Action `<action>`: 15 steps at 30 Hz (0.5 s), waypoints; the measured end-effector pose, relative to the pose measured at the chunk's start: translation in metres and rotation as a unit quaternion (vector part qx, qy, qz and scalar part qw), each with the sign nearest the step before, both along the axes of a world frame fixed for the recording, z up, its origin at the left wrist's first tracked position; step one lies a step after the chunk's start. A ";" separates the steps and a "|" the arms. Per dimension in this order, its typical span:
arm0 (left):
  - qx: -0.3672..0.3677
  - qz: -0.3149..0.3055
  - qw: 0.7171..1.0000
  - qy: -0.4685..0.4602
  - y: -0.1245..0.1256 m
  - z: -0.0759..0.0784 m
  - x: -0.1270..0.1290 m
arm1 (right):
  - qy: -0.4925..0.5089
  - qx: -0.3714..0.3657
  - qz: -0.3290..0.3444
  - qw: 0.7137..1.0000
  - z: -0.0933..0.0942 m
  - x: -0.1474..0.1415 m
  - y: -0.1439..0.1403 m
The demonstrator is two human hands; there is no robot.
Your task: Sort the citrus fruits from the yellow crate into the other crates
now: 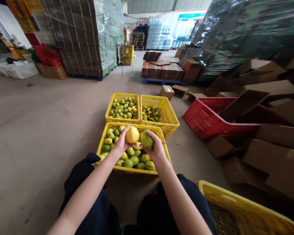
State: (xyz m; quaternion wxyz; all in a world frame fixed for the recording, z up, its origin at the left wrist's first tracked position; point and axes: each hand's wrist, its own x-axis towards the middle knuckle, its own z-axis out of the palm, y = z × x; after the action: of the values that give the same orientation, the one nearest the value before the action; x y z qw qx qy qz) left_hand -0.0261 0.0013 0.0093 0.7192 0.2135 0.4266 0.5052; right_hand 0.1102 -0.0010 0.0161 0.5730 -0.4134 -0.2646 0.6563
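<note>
My left hand (122,141) is closed round a yellow lemon (132,134). Beside it, my right hand (157,147) grips a green lemon (146,139), and the two fruits are almost touching. Both are held above the near yellow crate (137,169), which is filled with green and yellow lemons (134,160). Behind it stand two more yellow crates: the left one (110,121) is well filled with mixed lemons, while the right one (170,114) has greenish lemons (150,114) low inside. My forearms and hands hide part of the near crate's contents.
A yellow crate (247,202) stands close at my lower right. Farther right are a red crate (201,119) and heaped cardboard boxes (276,156). A small carton (167,92) lies beyond the crates. Wrapped pallet stacks (75,39) rise behind, with flattened cardboard on a blue pallet (159,81).
</note>
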 end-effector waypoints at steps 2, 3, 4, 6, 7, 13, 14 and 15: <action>-0.012 0.034 0.999 -0.032 0.001 0.001 0.001 | 0.026 -0.060 -0.019 0.998 -0.001 0.001 0.001; -0.012 0.052 0.997 -0.050 0.001 0.002 0.002 | 0.039 -0.089 -0.028 0.995 -0.002 0.002 0.002; -0.010 0.067 0.996 -0.065 0.001 0.003 0.002 | 0.050 -0.105 -0.036 0.993 -0.003 0.002 0.004; -0.015 0.080 0.993 -0.084 0.002 0.006 0.001 | 0.055 -0.119 -0.042 0.991 -0.003 0.003 0.006; -0.019 0.077 0.992 -0.094 0.002 0.008 0.000 | 0.053 -0.123 -0.045 0.990 -0.004 0.003 0.007; -0.025 0.053 0.984 -0.167 0.004 0.015 -0.005 | 0.036 -0.119 -0.085 0.989 -0.007 0.004 0.013; -0.027 0.051 0.983 -0.172 0.004 0.015 -0.005 | 0.033 -0.111 -0.073 0.991 -0.009 0.004 0.014; -0.028 0.047 0.983 -0.177 0.004 0.015 -0.005 | 0.034 -0.102 -0.056 0.993 -0.010 0.005 0.014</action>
State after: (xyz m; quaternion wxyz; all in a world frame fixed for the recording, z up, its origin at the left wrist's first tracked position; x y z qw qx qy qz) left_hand -0.0316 0.0054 0.0244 0.7647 0.0802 0.3156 0.5560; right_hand 0.1149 0.0132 0.0057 0.5719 -0.4615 -0.1531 0.6607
